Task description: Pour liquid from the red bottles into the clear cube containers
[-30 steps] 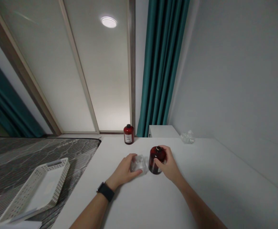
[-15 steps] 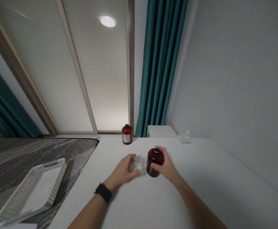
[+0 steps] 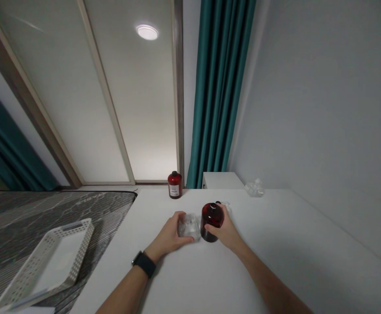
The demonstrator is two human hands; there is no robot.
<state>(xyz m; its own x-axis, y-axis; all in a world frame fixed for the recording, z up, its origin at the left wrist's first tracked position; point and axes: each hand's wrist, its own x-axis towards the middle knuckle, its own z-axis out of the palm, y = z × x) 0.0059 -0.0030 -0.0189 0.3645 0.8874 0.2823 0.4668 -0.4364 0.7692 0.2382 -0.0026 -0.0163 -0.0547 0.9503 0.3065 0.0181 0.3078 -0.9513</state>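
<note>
My left hand (image 3: pixel 172 231), with a dark watch on its wrist, is wrapped round the near-left side of a clear, squarish glass container (image 3: pixel 188 226) on the white table. Just right of it, my right hand (image 3: pixel 224 226) grips a dark red, see-through bottle (image 3: pixel 210 218) with a rounded shoulder and a dark top. The bottle and the glass container are side by side, very close together. Behind the right fingers show a small black thing and a clear object (image 3: pixel 226 206), partly hidden. A second red bottle (image 3: pixel 175 186), with a white label and black cap, stands at the table's far edge.
Crumpled clear plastic (image 3: pixel 255 188) lies at the far right of the white table (image 3: pixel 183 279). A white basket (image 3: pixel 75 255) with perforated sides sits lower left, beside the table. Beyond are a white cabinet (image 3: pixel 223 179), a green curtain (image 3: pixel 219 96) and sliding panels.
The right hand's bottle has shifted slightly and looks a little more upright. The black thing behind the right fingers now shows. The left hand keeps its hold on the glass container.
</note>
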